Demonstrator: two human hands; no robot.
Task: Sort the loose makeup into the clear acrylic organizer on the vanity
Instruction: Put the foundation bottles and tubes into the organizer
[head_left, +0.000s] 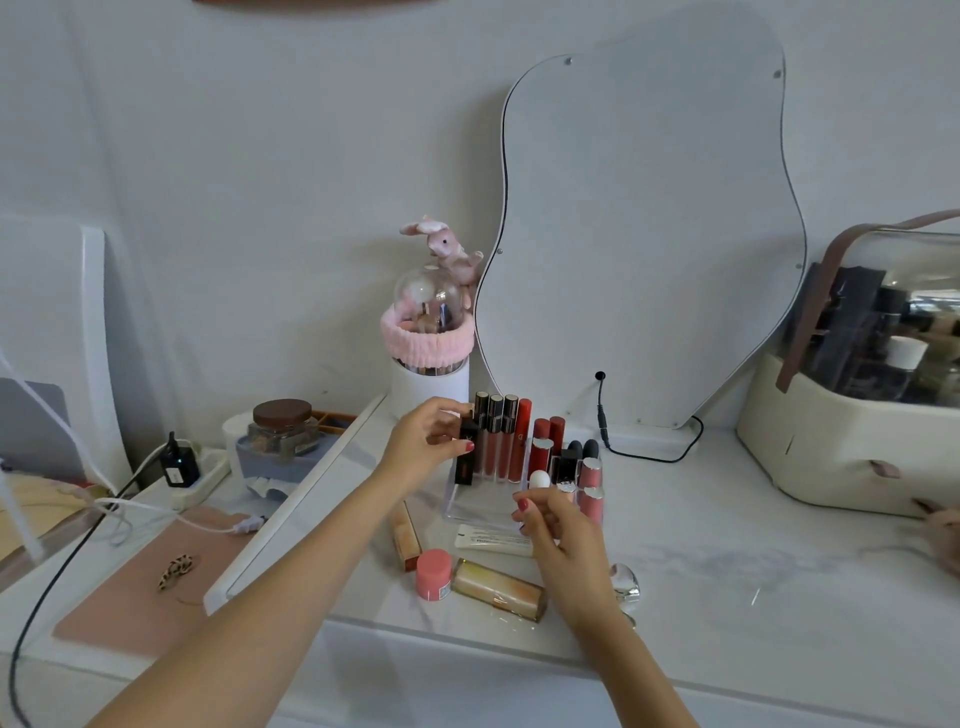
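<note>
My left hand (434, 434) holds a black lipstick tube (466, 457) with thumb and fingers closed around its upper part. The tube stands upright, its long axis vertical, and its foot is at the back-left corner of the clear acrylic organizer (480, 506), just beside the row of tall lip glosses (501, 436). I judge I am setting it into that back row, so the coming move is straight down, and the left hand is the one already there.

My right hand (558, 530) is at the front-right edge of the organizer. Its fingers are curled and a small white-capped item (540, 478) shows just above the fingertips; I cannot tell if the hand pinches it or only hovers near.

The loose makeup lies on the tabletop (727, 545) toward me from the organizer: a pink jar (434, 574), a gold-pearly tube (498, 590) lying flat with its long axis left to right, a thin peach tube (406, 535) pointing away from me, and a white tube (493, 540). The right hand is nearer to the gold and the white ones.
</note>
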